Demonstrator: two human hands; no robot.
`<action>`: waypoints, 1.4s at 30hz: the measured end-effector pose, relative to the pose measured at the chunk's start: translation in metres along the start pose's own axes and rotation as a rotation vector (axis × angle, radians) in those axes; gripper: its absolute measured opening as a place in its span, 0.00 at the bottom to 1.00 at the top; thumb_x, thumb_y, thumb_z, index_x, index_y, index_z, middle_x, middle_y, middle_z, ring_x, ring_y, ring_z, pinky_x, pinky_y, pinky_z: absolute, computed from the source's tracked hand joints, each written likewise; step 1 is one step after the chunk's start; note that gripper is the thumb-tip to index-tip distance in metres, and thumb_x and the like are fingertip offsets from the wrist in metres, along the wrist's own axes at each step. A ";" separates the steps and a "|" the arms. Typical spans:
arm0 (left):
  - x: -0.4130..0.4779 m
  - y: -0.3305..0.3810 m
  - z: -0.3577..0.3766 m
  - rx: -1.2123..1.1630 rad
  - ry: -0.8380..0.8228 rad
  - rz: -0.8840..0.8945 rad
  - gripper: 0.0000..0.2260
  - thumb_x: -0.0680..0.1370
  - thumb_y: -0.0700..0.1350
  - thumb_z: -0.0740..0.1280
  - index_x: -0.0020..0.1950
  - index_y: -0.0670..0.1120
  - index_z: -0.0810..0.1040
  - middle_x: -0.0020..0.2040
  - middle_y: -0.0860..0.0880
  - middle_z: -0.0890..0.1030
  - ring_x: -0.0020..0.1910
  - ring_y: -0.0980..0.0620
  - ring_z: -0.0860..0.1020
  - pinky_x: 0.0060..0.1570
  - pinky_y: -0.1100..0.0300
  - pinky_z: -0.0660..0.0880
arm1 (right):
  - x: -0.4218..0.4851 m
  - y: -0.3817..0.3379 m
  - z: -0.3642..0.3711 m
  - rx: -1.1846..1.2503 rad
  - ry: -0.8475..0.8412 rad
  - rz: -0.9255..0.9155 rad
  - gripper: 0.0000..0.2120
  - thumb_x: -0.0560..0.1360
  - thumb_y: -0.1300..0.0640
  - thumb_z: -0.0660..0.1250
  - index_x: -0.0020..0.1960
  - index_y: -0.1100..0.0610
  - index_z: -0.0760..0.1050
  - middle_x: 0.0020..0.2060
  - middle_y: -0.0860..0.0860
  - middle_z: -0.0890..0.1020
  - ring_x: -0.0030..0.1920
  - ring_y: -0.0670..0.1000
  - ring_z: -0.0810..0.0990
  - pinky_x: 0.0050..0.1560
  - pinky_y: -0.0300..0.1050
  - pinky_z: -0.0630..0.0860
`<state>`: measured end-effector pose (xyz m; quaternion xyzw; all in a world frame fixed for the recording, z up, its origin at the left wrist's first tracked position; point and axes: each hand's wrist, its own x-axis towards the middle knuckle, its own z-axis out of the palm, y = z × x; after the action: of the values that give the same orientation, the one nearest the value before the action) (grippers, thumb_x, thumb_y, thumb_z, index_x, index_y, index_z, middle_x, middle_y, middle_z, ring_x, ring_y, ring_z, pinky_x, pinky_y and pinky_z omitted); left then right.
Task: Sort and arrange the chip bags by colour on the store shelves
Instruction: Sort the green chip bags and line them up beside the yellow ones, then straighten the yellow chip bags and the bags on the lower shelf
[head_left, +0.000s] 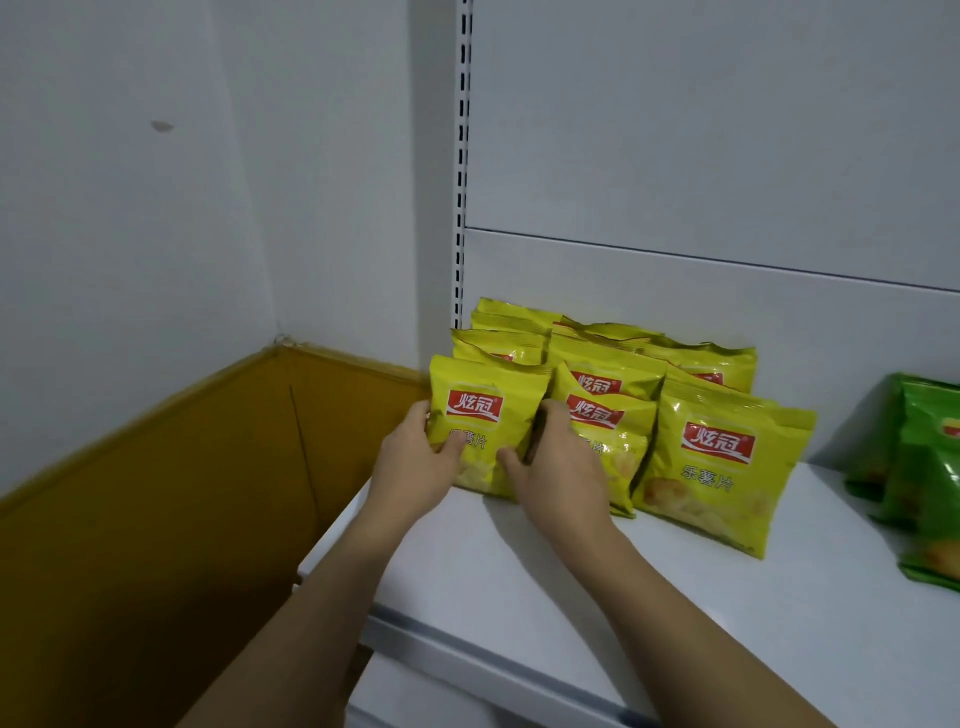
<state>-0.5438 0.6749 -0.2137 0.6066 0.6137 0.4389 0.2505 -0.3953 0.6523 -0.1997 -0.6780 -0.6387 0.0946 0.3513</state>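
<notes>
Shelf (675, 597), under my wrists: white, flat. Yellow bags (722, 457) stand in rows behind and right of my fingers. Green bags (924, 467) are well apart, far right (keep colours separate). Front-left yellow bag (485, 410) sits between both hands. Left hand (415, 452) grips its left edge, thumb on front. Right hand (561, 467) curls round its right edge. Rec.: seat base flat, square face w/ neighbour, light pressure only, chips crush easily.

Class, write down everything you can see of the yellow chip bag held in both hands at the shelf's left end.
The yellow chip bag is glossy plastic film with a crimped top seal, a red logo with white characters and pictured chips low down. It stands upright on the white shelf, leftmost in front, against other yellow bags. The left hand grips its left edge, the right hand its right, thumbs on front.
</notes>
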 end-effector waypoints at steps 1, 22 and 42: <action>0.000 0.000 0.000 -0.012 -0.006 -0.007 0.16 0.76 0.49 0.70 0.62 0.51 0.73 0.56 0.51 0.81 0.56 0.49 0.78 0.55 0.49 0.76 | -0.001 0.001 0.001 0.007 0.011 0.002 0.30 0.73 0.47 0.70 0.68 0.53 0.61 0.51 0.53 0.82 0.51 0.58 0.80 0.47 0.49 0.75; -0.044 0.010 -0.015 0.419 0.203 0.292 0.34 0.74 0.54 0.69 0.75 0.42 0.60 0.72 0.42 0.67 0.74 0.43 0.60 0.72 0.41 0.59 | -0.030 0.017 -0.058 -0.150 0.133 -0.332 0.36 0.70 0.45 0.73 0.72 0.56 0.65 0.67 0.54 0.69 0.68 0.54 0.65 0.65 0.46 0.67; -0.296 0.040 0.061 0.515 0.255 0.350 0.21 0.75 0.55 0.63 0.64 0.46 0.75 0.61 0.48 0.77 0.63 0.47 0.72 0.59 0.50 0.71 | -0.228 0.140 -0.133 0.128 -0.245 -0.615 0.28 0.74 0.47 0.68 0.71 0.53 0.67 0.65 0.49 0.69 0.66 0.48 0.68 0.65 0.40 0.67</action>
<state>-0.4309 0.3985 -0.2763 0.6865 0.6172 0.3782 -0.0689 -0.2446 0.4009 -0.2582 -0.4139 -0.8435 0.1050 0.3258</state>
